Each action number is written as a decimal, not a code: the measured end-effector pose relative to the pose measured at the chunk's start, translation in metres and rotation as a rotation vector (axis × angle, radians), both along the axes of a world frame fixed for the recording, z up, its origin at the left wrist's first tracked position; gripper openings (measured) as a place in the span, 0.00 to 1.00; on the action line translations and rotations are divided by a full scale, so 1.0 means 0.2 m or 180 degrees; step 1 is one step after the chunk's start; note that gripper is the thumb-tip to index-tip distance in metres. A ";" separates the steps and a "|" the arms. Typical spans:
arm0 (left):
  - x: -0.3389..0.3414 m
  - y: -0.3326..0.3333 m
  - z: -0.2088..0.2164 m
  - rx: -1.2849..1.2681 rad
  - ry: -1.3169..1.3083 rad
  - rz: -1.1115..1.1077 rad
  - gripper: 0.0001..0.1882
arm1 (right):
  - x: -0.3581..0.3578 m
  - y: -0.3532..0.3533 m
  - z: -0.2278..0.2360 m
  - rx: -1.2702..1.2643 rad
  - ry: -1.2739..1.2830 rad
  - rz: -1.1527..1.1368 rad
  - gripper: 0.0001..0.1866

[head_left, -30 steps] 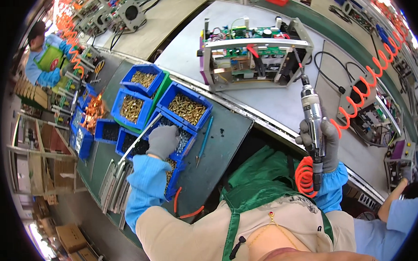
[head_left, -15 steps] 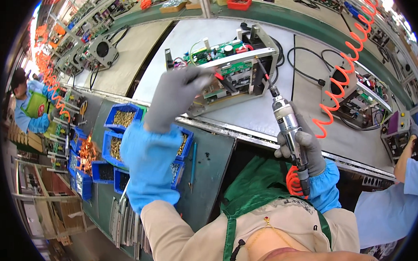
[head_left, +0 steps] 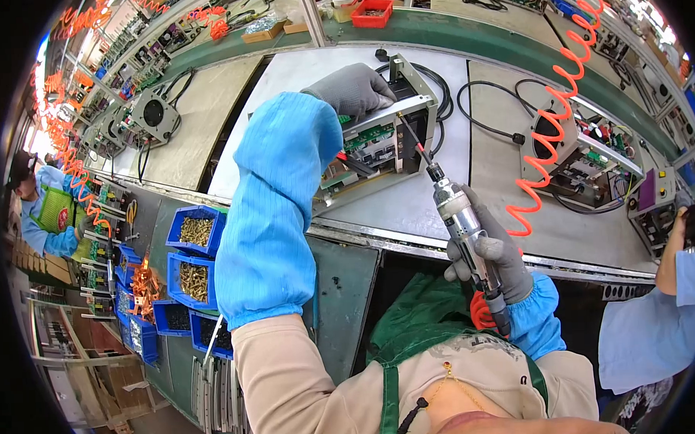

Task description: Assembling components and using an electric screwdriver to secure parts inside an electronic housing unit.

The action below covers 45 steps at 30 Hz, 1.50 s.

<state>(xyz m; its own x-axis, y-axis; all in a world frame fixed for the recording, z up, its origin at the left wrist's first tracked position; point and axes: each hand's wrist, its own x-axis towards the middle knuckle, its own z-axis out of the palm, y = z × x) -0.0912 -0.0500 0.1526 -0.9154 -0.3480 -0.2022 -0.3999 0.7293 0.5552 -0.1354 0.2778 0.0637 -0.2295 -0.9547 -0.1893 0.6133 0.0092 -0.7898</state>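
Right fingers [head_left: 492, 249] curl around a silver power screwdriver [head_left: 462, 219].

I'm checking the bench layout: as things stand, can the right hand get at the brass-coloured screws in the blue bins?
Probably not: the right hand is wrapped around the power screwdriver, and the left blue sleeve lies between it and the blue bins of brass-coloured screws.
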 end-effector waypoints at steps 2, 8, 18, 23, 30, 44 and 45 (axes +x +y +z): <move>0.00 0.00 0.00 0.0018 -0.0048 0.0063 0.13 | 0.00 0.00 0.00 -0.0027 -0.0026 -0.0016 0.54; -0.01 -0.01 -0.02 0.0224 -0.0043 0.0173 0.13 | 0.01 0.01 0.01 -0.0003 0.0000 -0.0021 0.53; 0.07 0.02 0.00 0.0411 -0.0007 -0.0036 0.20 | 0.03 0.01 0.01 -0.0086 0.0036 -0.0024 0.51; 0.09 0.15 -0.05 -0.0412 0.0311 -0.0046 0.21 | 0.07 0.01 0.04 -0.0029 0.0129 -0.0132 0.51; 0.08 0.16 -0.11 -0.0710 0.0536 0.0131 0.17 | 0.14 0.03 0.13 0.0051 -0.0037 -0.0245 0.49; 0.09 0.18 -0.12 -0.0883 0.0576 0.0078 0.24 | 0.19 -0.02 0.17 0.0237 0.0426 -0.0427 0.46; 0.11 0.20 -0.13 -0.0720 0.0817 0.0079 0.29 | 0.19 -0.02 0.16 0.0263 0.0420 -0.0467 0.45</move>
